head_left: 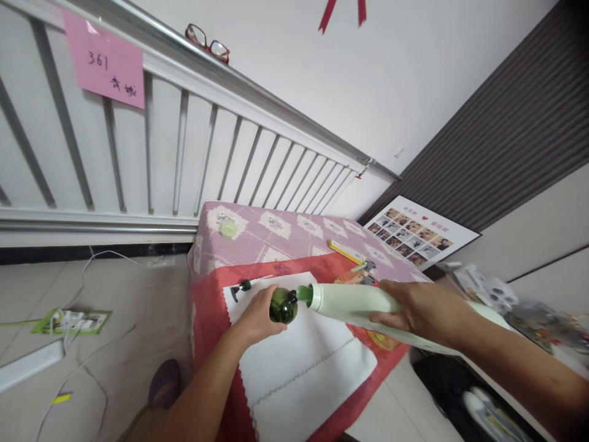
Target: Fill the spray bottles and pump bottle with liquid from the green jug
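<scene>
My left hand [257,318] is wrapped round a small dark green bottle [282,305] that stands on a white cloth [304,368]. My right hand [421,307] grips a large pale green bottle [354,302], tipped on its side. Its green neck meets the mouth of the small bottle. A dark pump head [240,288] lies on the cloth just left of my left hand.
A small table carries a pink patterned cover [276,230] and a red one. On it lie a light green cap [227,229], a yellow tube [346,250] and a small clip. A white railing stands behind, glasses [208,43] on top. Cables cross the floor.
</scene>
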{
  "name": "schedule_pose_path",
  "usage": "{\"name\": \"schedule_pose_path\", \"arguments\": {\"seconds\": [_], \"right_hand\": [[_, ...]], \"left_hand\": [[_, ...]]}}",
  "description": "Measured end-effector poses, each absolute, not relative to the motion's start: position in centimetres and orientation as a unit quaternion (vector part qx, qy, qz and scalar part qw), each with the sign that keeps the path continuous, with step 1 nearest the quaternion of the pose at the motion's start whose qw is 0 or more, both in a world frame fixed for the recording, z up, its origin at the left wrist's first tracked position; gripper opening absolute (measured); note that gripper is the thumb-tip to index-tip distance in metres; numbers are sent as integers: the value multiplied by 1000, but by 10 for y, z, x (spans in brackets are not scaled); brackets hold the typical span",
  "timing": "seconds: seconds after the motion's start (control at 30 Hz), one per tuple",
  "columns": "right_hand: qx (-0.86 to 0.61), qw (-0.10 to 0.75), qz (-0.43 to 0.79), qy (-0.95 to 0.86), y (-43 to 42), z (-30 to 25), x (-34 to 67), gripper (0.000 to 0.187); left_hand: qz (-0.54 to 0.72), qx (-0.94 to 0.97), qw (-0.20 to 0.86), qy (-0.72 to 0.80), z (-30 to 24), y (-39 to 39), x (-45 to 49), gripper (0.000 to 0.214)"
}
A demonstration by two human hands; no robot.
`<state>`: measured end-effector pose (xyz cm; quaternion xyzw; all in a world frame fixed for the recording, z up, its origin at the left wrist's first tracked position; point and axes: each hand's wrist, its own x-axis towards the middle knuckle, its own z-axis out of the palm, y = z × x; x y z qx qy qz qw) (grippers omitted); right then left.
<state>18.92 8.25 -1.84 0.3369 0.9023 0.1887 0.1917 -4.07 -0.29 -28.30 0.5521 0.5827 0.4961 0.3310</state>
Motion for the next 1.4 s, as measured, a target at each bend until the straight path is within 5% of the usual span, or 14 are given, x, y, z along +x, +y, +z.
{"name": "schedule_pose_path", "arguments": {"seconds": [1.4], "right_hand": [[346,195,189,898,80,-19,190,44]], "left_hand": [[499,549,332,582,-283,-4,-40,96]]}}
